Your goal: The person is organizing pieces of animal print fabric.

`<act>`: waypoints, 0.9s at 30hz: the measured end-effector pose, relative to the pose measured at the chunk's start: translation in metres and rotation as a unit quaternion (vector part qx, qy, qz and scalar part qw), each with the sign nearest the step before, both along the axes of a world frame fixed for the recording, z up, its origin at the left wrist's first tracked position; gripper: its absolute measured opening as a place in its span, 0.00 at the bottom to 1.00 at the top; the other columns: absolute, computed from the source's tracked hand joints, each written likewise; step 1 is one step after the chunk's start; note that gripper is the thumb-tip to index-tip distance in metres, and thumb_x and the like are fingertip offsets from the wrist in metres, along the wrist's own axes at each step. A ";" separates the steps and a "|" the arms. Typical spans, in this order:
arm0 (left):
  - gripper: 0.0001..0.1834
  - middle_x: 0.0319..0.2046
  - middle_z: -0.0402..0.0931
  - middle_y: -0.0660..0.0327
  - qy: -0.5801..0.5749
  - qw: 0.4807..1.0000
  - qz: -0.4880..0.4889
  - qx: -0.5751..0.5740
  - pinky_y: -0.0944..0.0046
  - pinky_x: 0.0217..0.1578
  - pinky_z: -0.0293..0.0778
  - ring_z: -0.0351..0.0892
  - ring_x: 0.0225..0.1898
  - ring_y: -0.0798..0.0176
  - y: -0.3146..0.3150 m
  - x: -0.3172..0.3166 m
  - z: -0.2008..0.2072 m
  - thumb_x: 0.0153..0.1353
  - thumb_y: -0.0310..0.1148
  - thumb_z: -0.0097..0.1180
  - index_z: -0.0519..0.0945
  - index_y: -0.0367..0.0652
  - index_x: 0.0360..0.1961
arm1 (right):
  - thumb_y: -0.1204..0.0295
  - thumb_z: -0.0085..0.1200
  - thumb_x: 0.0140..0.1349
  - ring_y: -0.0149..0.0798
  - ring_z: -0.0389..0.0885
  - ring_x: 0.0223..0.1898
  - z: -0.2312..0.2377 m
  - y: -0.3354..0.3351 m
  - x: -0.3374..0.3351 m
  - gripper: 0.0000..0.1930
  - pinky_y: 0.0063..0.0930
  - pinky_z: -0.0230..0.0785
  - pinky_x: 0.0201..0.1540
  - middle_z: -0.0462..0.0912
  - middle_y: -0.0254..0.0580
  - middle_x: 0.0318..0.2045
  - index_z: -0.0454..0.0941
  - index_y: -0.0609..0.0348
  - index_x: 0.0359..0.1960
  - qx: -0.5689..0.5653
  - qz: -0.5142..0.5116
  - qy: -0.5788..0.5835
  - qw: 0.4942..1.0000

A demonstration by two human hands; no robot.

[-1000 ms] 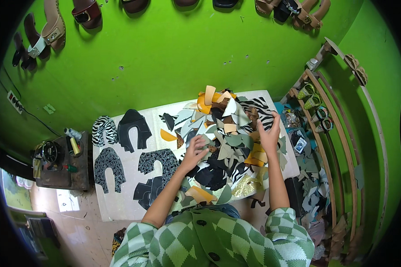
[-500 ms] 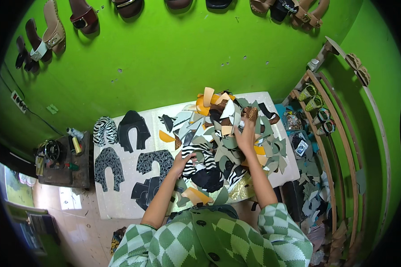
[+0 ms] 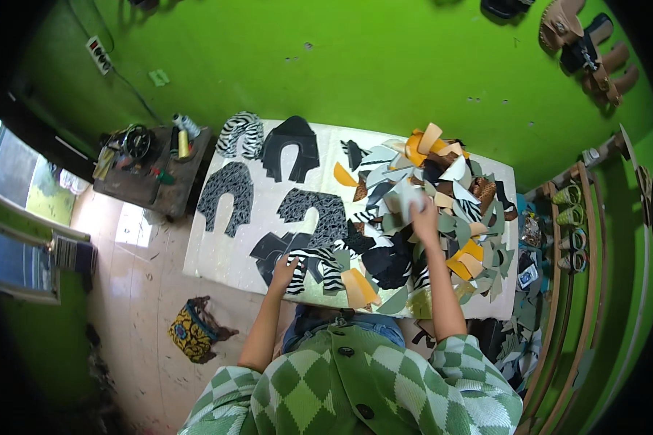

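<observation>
Two hands: the left hand (image 3: 286,273) pinches a black-and-white zebra-striped arched piece (image 3: 318,254) by the white table's (image 3: 228,250) near edge, best kept flat; the right hand (image 3: 424,219), over multicoloured flat scraps (image 3: 453,230), has fingers too blurred to tell.

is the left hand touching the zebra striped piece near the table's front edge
Touching: the head view shows the left hand with its fingertips against the left side of the zebra-striped piece.

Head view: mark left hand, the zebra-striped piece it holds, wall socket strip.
Left hand (image 3: 283,275), head view: back of hand.
Zebra-striped piece (image 3: 315,254), head view: upper band.
Wall socket strip (image 3: 99,56), head view: front face.
</observation>
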State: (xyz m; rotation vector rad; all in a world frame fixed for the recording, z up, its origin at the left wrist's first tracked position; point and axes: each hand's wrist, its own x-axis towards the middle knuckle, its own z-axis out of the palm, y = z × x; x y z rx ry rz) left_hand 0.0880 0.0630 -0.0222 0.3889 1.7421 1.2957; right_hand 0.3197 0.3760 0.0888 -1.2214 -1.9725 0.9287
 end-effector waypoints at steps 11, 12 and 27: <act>0.16 0.31 0.80 0.52 0.255 0.965 0.002 -0.059 0.65 0.36 0.73 0.80 0.33 0.58 -0.019 -0.002 0.011 0.51 0.35 0.60 0.78 0.39 0.40 | 0.74 0.62 0.44 0.33 0.77 0.28 -0.105 -0.160 -0.113 0.15 0.25 0.69 0.34 0.80 0.42 0.26 0.77 0.64 0.35 -0.120 0.297 -0.019 0.947; 0.14 0.29 0.80 0.54 0.242 0.969 0.009 -0.044 0.67 0.34 0.72 0.79 0.31 0.62 -0.020 -0.006 0.009 0.53 0.35 0.58 0.78 0.39 0.39 | 0.73 0.63 0.44 0.32 0.77 0.28 -0.106 -0.161 -0.119 0.15 0.25 0.68 0.34 0.80 0.42 0.26 0.77 0.64 0.35 -0.119 0.313 -0.025 0.942; 0.30 0.41 0.71 0.61 0.088 0.971 -0.179 0.133 0.66 0.41 0.72 0.71 0.42 0.67 0.006 -0.002 0.058 0.49 0.33 0.65 0.65 0.42 0.51 | 0.73 0.55 0.45 0.34 0.73 0.27 -0.099 -0.158 -0.147 0.12 0.27 0.66 0.29 0.71 0.41 0.27 0.67 0.61 0.31 -0.184 0.168 -0.040 0.967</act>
